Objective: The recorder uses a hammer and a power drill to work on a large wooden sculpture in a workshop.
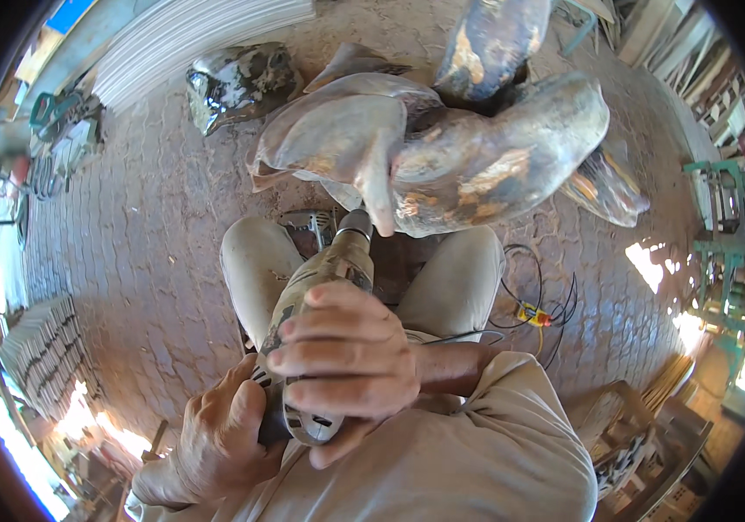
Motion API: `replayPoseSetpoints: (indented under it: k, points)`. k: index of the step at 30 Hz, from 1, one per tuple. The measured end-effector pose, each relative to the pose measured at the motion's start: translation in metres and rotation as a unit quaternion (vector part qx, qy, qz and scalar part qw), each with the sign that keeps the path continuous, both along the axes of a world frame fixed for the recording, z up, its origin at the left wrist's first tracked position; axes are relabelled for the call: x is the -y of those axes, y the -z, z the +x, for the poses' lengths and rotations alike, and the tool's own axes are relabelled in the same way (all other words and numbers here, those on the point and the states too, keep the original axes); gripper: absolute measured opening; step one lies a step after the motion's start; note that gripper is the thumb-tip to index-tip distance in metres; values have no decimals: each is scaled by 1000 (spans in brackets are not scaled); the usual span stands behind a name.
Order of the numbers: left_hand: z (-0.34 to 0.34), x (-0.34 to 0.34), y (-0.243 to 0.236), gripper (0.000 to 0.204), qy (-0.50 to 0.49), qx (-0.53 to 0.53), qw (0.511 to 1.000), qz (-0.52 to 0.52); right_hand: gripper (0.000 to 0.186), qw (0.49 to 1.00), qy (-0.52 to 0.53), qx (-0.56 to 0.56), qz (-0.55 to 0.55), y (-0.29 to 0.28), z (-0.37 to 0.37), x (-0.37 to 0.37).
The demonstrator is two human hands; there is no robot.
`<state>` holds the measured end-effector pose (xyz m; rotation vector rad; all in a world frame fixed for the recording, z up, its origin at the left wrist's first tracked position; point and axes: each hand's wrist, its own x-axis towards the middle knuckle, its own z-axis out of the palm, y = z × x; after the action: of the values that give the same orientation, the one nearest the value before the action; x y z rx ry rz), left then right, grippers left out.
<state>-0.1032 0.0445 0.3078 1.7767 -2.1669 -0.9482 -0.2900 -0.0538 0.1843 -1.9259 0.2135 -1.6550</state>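
Right hand (346,357) and left hand (224,422): two, bare, both on one power tool (337,265). Tool count: one in hand, held over the lap, nose pointing away from the body, between two trousered knees. Its metal chuck (355,224) sits right by the tapered lower end of a grey carved form (337,130); contact or small gap, cannot tell.

Mottled shapes ahead: one wing-like form at left, one rounded form (503,157) at right, one upright form (494,43) behind, one narrow form (609,187) at far right. Where they meet is hidden, so number of separate pieces uncertain. One glossy dark lump (242,83) apart, upper left. One yellow-and-red connector (533,315) among loops of dark cable, right of right knee.

Right hand: closed across top of tool body, four fingers showing side by side, thumb lower down. Left hand: curled round the rear, thumb on top, some fingers hidden.
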Motion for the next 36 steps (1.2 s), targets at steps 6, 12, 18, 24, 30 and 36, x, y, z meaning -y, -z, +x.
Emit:
replayPoseSetpoints:
  k: [6, 12, 18, 24, 30, 36]
  points:
    - [-3, -11, 4, 45, -40, -8, 999, 6, 47, 841, 11, 107, 531, 61, -18, -19]
    - [-12, -15, 6, 38, -80, 39, 996, 3, 50, 542, -360, 339, 679, 89, 10, 2]
    - [-18, -15, 3, 40, -83, 40, 996, -16, 74, 466, -408, 323, 715, 77, 25, 15]
    - [-17, -23, 12, 43, -76, 26, 995, -51, 79, 481, -411, 303, 713, 72, 26, 11]
    - [-7, -36, 13, 43, -77, 13, 996, -31, 80, 396, -481, 347, 701, 65, 14, -13]
    - [5, -20, 28, 59, 4, -116, 993, 33, 67, 489, -407, 373, 675, 55, -45, -55]
